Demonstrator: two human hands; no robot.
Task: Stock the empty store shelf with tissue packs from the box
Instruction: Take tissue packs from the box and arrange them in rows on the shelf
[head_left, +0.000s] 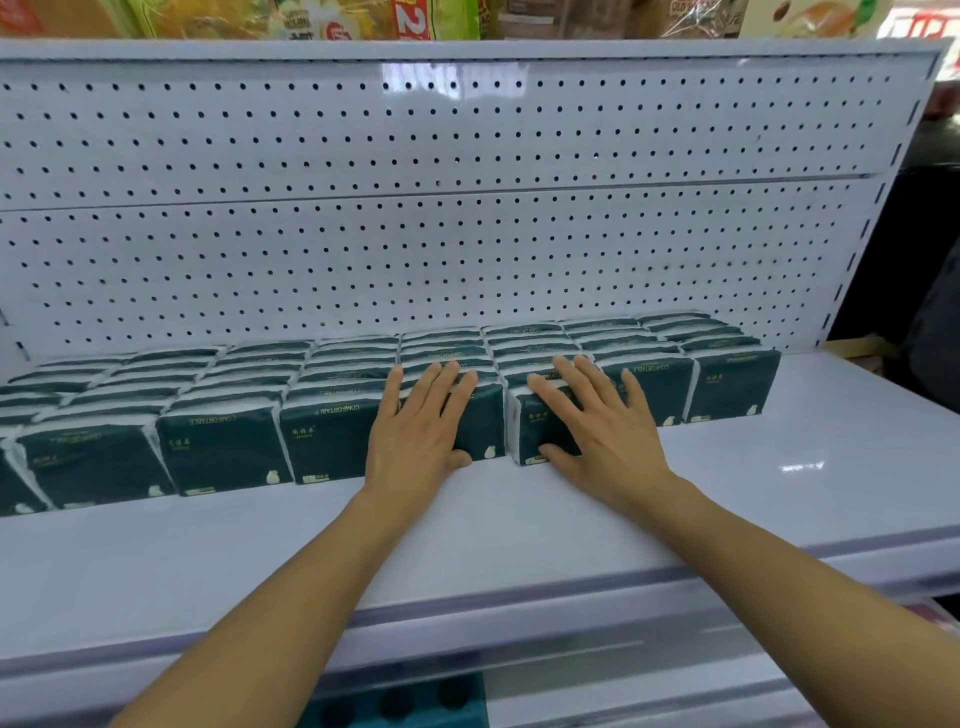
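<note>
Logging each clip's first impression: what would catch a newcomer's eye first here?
Two bare hands, left hand and right hand, lie flat on dark green tissue packs at mid-shelf. The packs run in rows along the white shelf, against a white pegboard.

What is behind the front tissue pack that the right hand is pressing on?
Behind the front pack under the right hand, more dark green packs stand in a row back to the white pegboard wall. Only their tops show; the fingers cover the nearest ones.
</note>
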